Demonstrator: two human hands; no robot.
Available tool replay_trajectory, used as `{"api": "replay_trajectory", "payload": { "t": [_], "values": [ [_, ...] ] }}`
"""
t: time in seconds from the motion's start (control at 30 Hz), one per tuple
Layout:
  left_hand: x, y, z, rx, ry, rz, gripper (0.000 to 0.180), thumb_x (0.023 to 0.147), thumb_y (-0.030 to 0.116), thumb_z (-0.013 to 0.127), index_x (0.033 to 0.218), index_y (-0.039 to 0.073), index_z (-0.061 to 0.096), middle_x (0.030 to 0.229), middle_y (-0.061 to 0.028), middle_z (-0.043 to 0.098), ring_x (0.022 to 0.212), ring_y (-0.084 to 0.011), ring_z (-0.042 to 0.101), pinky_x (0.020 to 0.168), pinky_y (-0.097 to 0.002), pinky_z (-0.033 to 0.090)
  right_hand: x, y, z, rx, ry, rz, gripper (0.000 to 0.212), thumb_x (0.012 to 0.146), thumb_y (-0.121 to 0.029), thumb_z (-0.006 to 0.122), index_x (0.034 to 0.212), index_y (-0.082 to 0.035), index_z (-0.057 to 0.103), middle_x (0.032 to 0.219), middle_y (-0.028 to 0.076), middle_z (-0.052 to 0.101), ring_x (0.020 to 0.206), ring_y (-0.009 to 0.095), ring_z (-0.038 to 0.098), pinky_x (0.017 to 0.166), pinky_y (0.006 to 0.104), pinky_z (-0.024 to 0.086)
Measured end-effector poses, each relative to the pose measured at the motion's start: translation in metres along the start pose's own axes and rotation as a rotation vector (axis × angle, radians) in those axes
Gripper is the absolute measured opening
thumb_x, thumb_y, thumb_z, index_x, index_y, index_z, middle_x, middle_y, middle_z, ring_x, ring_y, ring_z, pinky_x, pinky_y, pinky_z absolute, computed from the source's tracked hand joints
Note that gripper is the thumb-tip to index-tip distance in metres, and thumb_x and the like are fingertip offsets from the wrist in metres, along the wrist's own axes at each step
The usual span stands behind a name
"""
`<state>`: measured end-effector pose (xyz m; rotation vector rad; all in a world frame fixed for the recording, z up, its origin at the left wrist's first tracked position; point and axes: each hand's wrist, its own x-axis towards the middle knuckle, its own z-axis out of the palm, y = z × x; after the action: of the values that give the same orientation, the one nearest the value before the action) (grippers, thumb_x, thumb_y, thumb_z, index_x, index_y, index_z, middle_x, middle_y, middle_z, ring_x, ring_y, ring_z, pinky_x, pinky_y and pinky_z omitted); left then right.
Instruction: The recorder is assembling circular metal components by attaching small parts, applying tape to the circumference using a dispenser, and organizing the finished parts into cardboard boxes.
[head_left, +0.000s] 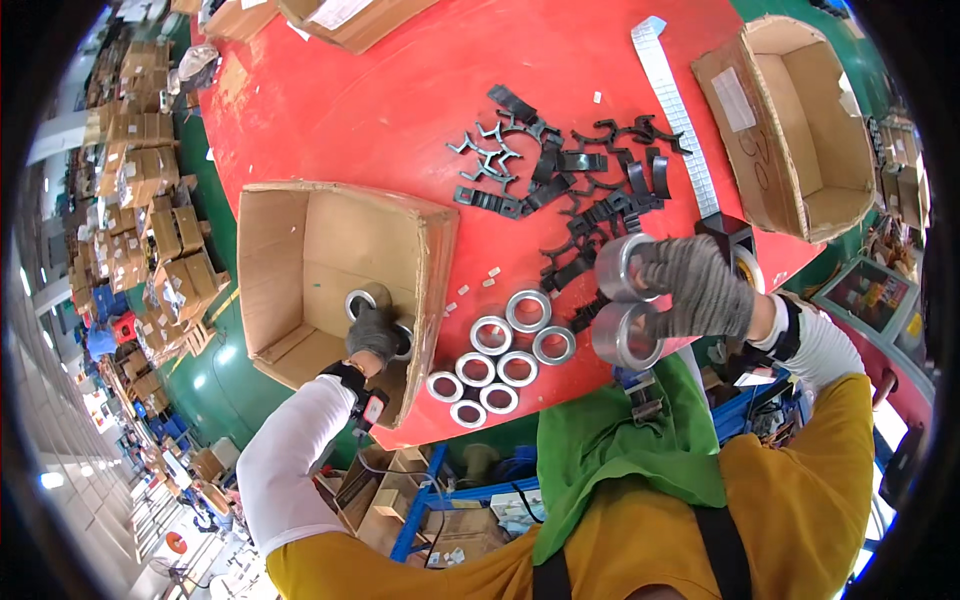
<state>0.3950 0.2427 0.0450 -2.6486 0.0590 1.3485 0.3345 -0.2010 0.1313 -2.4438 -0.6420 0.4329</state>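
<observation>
My left hand (pixel 373 333), in a grey glove, reaches into the cardboard box (pixel 420 270) at the left. Its fingers are closed around silver metal rings (pixel 357 304); a second one shows at its right side. Above the table's near right part, my gloved right hand (pixel 700 288) grips two wide metal rings (pixel 627 336), one beyond the other. Between the hands, several similar metal rings (pixel 517 369) lie flat in a cluster on the red table (pixel 350 120). A pile of black curved plastic clips (pixel 585 161) spreads beyond them.
Another open cardboard box (pixel 760 150) stands at the far right, beside a strip of white labels (pixel 677 110) running from a black dispenser (pixel 727 235). Small white pieces (pixel 463 290) are scattered near the rings. More cartons (pixel 350 20) sit at the far edge.
</observation>
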Motion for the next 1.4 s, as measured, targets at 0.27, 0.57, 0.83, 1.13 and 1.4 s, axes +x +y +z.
{"api": "replay_trajectory", "payload": {
  "t": [0.27,0.57,0.83,1.13,1.4],
  "values": [
    [0.021,-0.051,-0.010,-0.517,0.279,0.227,0.027,0.075,0.010,0.061,0.101,0.006,0.064,0.092,-0.0101,0.066,0.081,-0.0210,0.062,0.077,-0.0289,0.048,0.018,-0.043,0.052,-0.072,-0.173,-0.259,0.038,0.055,-0.040,0.069,0.076,-0.009,0.061,0.071,0.009,0.057,0.060,0.025,0.059,0.043,0.0404,0.042],
    [-0.171,0.011,-0.069,-0.836,0.474,0.469,0.028,0.069,-0.003,0.063,0.095,0.005,0.066,0.105,-0.0107,0.060,0.100,-0.0234,0.057,0.088,-0.0330,0.044,0.082,-0.059,0.148,-0.205,-0.231,-0.699,0.018,0.057,-0.021,0.061,0.060,-0.004,0.059,0.054,0.008,0.055,0.045,0.019,0.053,0.035,0.0359,0.035],
    [-0.217,0.058,0.018,-0.225,0.308,0.548,0.033,0.066,0.014,0.063,0.097,0.024,0.067,0.120,-0.0110,0.050,0.084,-0.0282,0.060,0.069,-0.0394,0.050,0.091,-0.080,0.153,-0.497,-0.152,-0.710,0.018,0.058,-0.017,0.058,0.066,0.000,0.059,0.051,0.008,0.052,0.040,0.020,0.050,0.035,0.0355,0.037],
    [-0.124,0.077,0.120,0.136,0.396,0.425,0.022,0.075,0.025,0.056,0.091,0.014,0.067,0.117,-0.0084,0.054,0.079,-0.0306,0.056,0.067,-0.0465,0.040,0.085,-0.077,0.165,-0.467,-0.077,-0.547,0.014,0.063,-0.019,0.058,0.065,-0.005,0.057,0.052,0.005,0.051,0.043,0.019,0.050,0.036,0.0351,0.033],
    [-0.130,0.097,0.121,-0.108,0.390,0.237,0.042,0.078,0.028,0.058,0.117,0.014,0.052,0.101,-0.0187,0.056,0.082,-0.0348,0.054,0.075,-0.0481,0.041,0.076,-0.076,0.154,-0.468,-0.072,-0.471,0.025,0.064,-0.023,0.062,0.077,-0.002,0.059,0.059,0.007,0.056,0.053,0.022,0.055,0.045,0.0379,0.041]
  ]
}}
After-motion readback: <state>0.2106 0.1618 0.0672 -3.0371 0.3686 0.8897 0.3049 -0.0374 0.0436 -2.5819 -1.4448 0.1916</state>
